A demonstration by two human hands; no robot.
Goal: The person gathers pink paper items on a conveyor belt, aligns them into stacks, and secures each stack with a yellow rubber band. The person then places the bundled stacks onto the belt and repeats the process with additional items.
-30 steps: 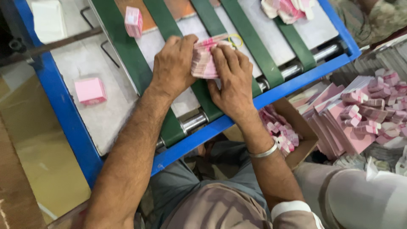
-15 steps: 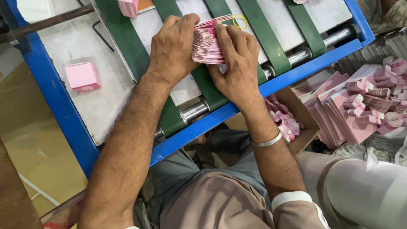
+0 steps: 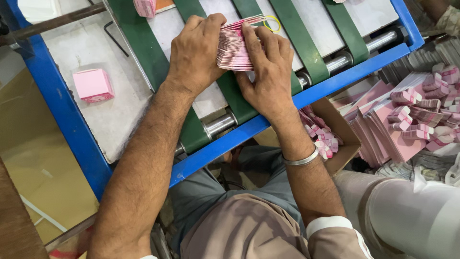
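The left hand (image 3: 196, 50) lies knuckles up, fingers curled over the left end of a thick stack of flat pink printed cards (image 3: 234, 48), gripping it; the right hand (image 3: 268, 72) closes on the other end, fingers laid along the top and thumb underneath, so the stack is squeezed between both palms; both forearms reach forward from the lap, the right wrist wearing a plain silver metal bangle (image 3: 301, 159); the stack sits just above a green conveyor belt (image 3: 139, 43) on a blue-framed metal machine table (image 3: 72, 129); a yellow rubber band (image 3: 271, 22) lies just beyond the fingertips; a small folded pink carton (image 3: 93, 85) rests well to the left; an open brown cardboard box (image 3: 335, 124) of pink bundles stands near the right elbow.
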